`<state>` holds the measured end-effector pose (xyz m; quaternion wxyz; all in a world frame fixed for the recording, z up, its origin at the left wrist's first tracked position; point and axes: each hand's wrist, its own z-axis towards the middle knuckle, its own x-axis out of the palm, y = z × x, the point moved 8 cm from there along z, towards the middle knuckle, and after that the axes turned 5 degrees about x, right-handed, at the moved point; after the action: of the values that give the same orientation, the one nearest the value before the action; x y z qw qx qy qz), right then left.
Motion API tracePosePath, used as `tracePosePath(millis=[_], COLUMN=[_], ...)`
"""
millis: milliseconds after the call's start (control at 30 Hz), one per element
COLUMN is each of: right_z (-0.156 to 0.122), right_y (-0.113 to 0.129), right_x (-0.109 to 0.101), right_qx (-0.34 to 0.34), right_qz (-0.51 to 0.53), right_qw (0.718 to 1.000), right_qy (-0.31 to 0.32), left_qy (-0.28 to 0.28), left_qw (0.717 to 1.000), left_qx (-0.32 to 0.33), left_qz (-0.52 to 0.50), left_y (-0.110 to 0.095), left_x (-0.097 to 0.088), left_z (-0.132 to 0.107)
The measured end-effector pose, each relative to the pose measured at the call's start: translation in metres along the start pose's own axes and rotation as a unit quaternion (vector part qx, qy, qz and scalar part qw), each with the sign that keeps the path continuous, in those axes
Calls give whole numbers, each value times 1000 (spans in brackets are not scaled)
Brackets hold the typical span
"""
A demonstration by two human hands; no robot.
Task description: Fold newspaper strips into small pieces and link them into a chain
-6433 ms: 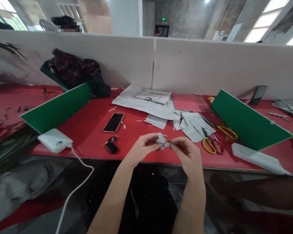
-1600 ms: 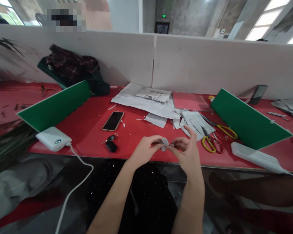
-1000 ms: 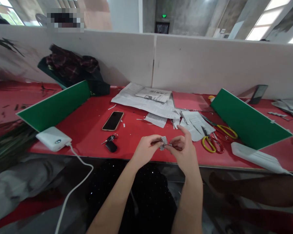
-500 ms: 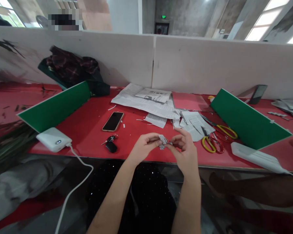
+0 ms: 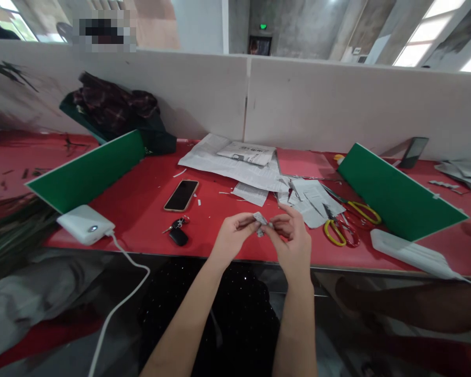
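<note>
Between my two hands, just above the table's front edge, is a small folded piece of printed paper [image 5: 259, 217]. My left hand [image 5: 235, 233] pinches it between thumb and fingers from the left. From the right, the thumb and forefinger of my right hand [image 5: 292, 233] close on its other side, with the remaining fingers curled. Part of the paper is hidden behind the fingertips. Cut sheets of newspaper [image 5: 312, 201] lie in a loose pile just beyond my right hand, beside yellow-handled scissors [image 5: 335, 233].
A phone [image 5: 181, 195] and car keys [image 5: 178, 233] lie to the left. Larger newspaper sheets [image 5: 223, 162] and a pink sheet [image 5: 304, 163] lie at the back. Green boards [image 5: 90, 170] stand on both sides. A white power bank [image 5: 85, 224] with a cable rests on the left edge.
My right hand has moved slightly left, closer to my left hand. The paper has turned between the fingers and less of it shows.
</note>
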<state>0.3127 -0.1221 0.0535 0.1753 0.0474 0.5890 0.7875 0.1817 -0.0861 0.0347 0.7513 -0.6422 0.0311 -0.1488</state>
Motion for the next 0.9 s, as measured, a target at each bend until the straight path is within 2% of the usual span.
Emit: tracePosePath(millis=[133,300,433,633,800,900], right_z=[2,2,2,1,-3,-3], right_y=[-3,0,-3,-6,1,3], right_x=[-3,-4,-1,7,12,16], right_qx=[13,32,18,3,-11,-16], right_qz=[54,38,26,25,26,35], right_qw=[998,999,999,997,993,992], right_qy=[-25,8,18,67,112,116], left_qy=[-44,-70,-88,-100,-140,-145], left_qw=[999,997,996,995,988,980], left_qx=[-12,-19,-14,-1,-22,-63], left_qz=[-18,-12,1,-4,-59,-120], left_y=[8,11,10,5,9,17], left_x=[-5,-9,-10,-7,-16,-18], left_z=[2,1,0,-1,-1,-1])
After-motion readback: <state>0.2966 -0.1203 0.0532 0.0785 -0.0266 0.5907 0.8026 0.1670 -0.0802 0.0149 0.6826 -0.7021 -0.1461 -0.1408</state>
